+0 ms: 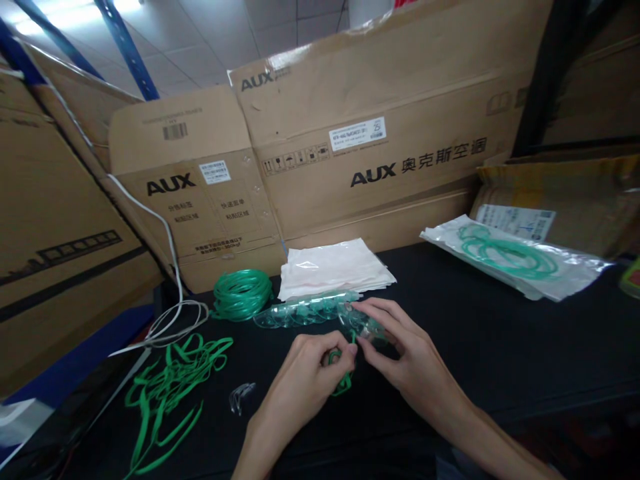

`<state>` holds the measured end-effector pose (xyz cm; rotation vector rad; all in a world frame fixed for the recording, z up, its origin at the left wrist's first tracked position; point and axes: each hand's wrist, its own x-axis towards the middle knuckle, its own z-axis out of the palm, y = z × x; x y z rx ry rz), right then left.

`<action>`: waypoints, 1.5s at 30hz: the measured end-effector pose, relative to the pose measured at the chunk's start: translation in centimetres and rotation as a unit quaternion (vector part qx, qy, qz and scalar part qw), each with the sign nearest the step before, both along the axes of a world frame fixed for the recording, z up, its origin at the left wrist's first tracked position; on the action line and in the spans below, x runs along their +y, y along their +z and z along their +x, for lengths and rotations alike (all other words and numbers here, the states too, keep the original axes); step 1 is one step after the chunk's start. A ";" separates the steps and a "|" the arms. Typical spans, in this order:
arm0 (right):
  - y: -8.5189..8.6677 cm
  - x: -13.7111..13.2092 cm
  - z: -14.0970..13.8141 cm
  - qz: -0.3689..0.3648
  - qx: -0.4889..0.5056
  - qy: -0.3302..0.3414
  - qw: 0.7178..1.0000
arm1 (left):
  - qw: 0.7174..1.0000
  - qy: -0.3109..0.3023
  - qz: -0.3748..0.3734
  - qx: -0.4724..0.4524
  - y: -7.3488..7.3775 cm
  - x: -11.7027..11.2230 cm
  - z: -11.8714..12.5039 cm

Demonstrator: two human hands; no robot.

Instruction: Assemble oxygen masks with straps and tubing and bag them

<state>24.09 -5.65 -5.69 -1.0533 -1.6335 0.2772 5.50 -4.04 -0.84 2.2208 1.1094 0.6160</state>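
Note:
My left hand (310, 368) is closed, its thumb and forefinger pinching a green elastic strap (344, 385) whose loop hangs below the fingers. My right hand (413, 350) curves around a clear plastic mask (346, 315), fingertips on its far side and thumb near the strap. Both hands meet at the mask's near edge, where the strap end rises; whether it passes through a hole is too small to tell. Behind them lies a row of nested clear green-tinted masks (300, 313). A tangle of green straps (167, 387) and several small thin clips (242, 398) lie to the left.
A coil of green tubing (241, 295) sits beside a stack of white plastic bags (335, 267). At the right, a bag with green tubing (510, 253) leans near an open carton (575, 197). Large cardboard panels (320, 193) stand behind; a white cable (170, 233) runs down at left.

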 end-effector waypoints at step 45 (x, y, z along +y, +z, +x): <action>-0.2 -0.3 0.7 -0.067 -0.087 -0.005 0.994 | 0.906 0.321 0.041 0.273 7.1 0.1 -22.4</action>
